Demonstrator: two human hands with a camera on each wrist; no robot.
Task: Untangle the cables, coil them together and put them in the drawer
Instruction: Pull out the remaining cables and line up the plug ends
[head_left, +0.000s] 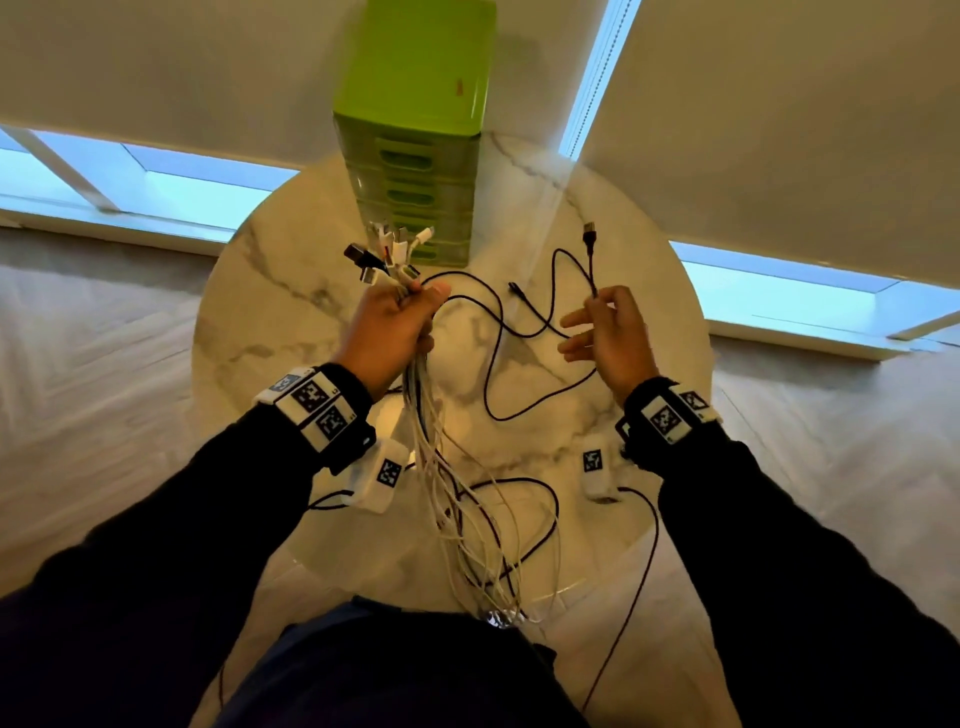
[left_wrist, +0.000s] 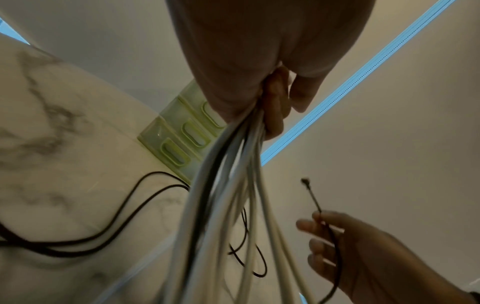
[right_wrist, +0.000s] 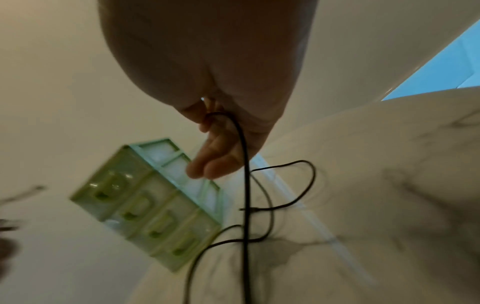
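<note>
My left hand (head_left: 400, 317) grips a bundle of mostly white cables (head_left: 441, 467) just below their plugs (head_left: 387, 254), which fan out above the fist. The bundle (left_wrist: 228, 195) hangs down past the table edge toward my lap. My right hand (head_left: 605, 332) pinches a black cable (head_left: 524, 332) between thumb and forefinger a short way below its USB plug (head_left: 588, 234), the other fingers spread. That black cable (right_wrist: 245, 185) loops loosely over the marble table (head_left: 291, 322). A green drawer unit (head_left: 415, 130) stands at the table's far side, its drawers closed.
The round marble table has the drawer unit (right_wrist: 148, 214) at the back centre. Another small black plug end (head_left: 516, 287) lies on the table between my hands. Windows and white blinds lie behind; wooden floor surrounds the table.
</note>
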